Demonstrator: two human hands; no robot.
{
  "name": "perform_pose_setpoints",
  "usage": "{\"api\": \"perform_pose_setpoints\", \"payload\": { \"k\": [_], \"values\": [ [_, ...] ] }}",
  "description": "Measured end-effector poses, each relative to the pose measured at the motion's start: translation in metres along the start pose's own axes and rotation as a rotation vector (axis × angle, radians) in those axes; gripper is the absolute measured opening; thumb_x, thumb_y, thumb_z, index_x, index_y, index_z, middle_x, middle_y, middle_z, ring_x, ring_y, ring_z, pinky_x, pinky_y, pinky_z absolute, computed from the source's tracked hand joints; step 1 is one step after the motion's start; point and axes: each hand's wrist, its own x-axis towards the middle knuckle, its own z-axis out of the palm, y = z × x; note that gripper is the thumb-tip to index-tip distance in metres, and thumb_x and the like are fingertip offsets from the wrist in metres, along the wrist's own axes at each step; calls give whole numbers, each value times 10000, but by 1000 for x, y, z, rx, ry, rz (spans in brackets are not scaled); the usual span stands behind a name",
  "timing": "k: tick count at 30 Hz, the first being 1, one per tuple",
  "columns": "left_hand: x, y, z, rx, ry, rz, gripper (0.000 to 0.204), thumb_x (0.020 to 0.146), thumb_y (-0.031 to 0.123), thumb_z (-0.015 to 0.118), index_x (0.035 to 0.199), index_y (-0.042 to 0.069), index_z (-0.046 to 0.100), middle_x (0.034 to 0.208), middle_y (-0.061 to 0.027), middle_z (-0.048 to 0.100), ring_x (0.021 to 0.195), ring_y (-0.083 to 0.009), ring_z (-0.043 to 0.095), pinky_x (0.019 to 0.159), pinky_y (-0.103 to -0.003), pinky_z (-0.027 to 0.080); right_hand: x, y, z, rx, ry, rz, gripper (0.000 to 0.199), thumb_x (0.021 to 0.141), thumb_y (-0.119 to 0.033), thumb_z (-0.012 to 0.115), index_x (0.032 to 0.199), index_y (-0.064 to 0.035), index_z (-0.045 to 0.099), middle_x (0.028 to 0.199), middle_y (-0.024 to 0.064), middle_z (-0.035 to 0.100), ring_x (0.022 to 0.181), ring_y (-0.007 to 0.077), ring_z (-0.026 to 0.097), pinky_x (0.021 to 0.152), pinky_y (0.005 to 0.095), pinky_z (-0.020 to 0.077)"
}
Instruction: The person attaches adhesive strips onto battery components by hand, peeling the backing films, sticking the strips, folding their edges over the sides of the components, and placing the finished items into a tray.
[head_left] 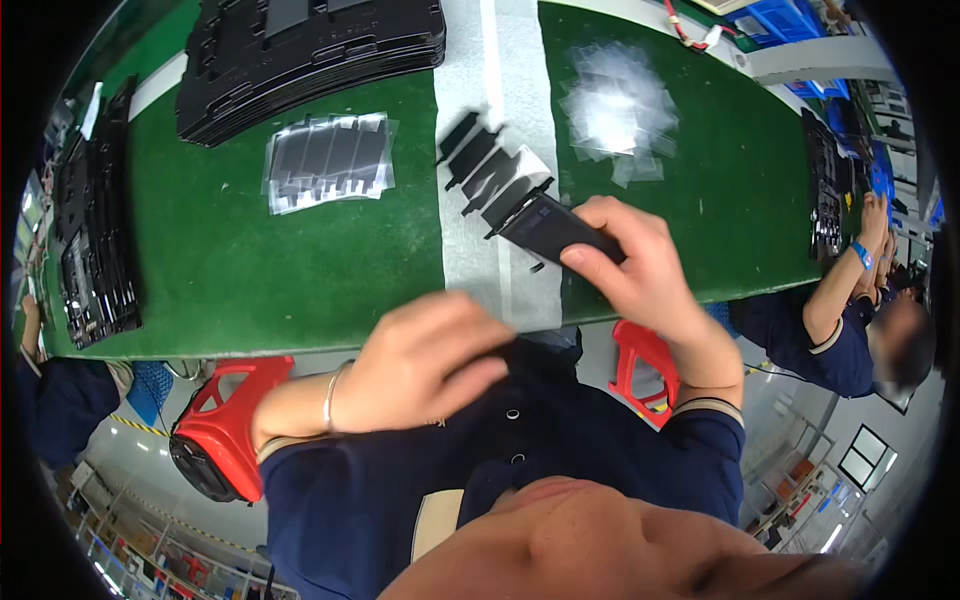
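Note:
My right hand (640, 255) is closed on the near end of a long black flat plastic part (540, 215), thumb on top and fingers round the far edge. The part tilts up to the left over a white strip (500, 275) on the green table, its far end ribbed and shiny with small side tabs. My left hand (420, 360), a little blurred, hovers by the table's near edge. Its thumb stands apart from its fingers, and nothing shows between them. Left of the strip lies a pile of clear film sheets with dark strips (330, 160).
Stacked black moulded trays (310, 70) stand at the far left, more black trays (95, 220) at the left end. Thin clear sheets (620, 110) lie heaped at the far right. Red stools (235, 425) stand below the table edge. A co-worker (840, 310) sits at the right.

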Motion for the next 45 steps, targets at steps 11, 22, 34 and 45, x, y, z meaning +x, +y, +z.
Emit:
{"api": "perform_pose_setpoints", "payload": {
  "k": [11, 22, 34, 45],
  "values": [
    [12, 4, 40, -686, 678, -13, 106, 757, -59, 598, 854, -102, 604, 966, -107, 545, 817, -155, 526, 722, -257, 452, -21, -18, 54, 302, 283, -250, 226, 759, -133, 670, 864, -29, 499, 716, 33, 499, 650, 120, 489, 570, 246, 404],
    [5, -11, 51, -258, 700, 138, 108, 703, -27, 649, 756, -59, 561, 796, -87, 537, 669, -147, 478, 565, -239, 384, -2, 0, 27, 502, 142, 40, 186, 878, -158, 513, 804, 5, 562, 718, 11, 502, 658, 68, 433, 604, 207, 347],
    [10, -12, 45, -93, 576, 58, 118, 692, -28, 659, 756, -52, 563, 762, -72, 515, 622, -145, 481, 545, -240, 394, -5, -2, 34, 679, 176, 128, 188, 872, -124, 550, 708, -32, 551, 633, -67, 425, 602, 17, 363, 530, 183, 284],
    [7, -12, 43, -255, 509, 97, 133, 726, -44, 628, 849, -66, 582, 823, -83, 522, 711, -124, 505, 609, -238, 435, 0, 7, 31, -557, 446, -85, 171, 703, -59, 659, 661, -42, 494, 639, 65, 479, 601, 235, 470, 543, 325, 387]
  ]
}}
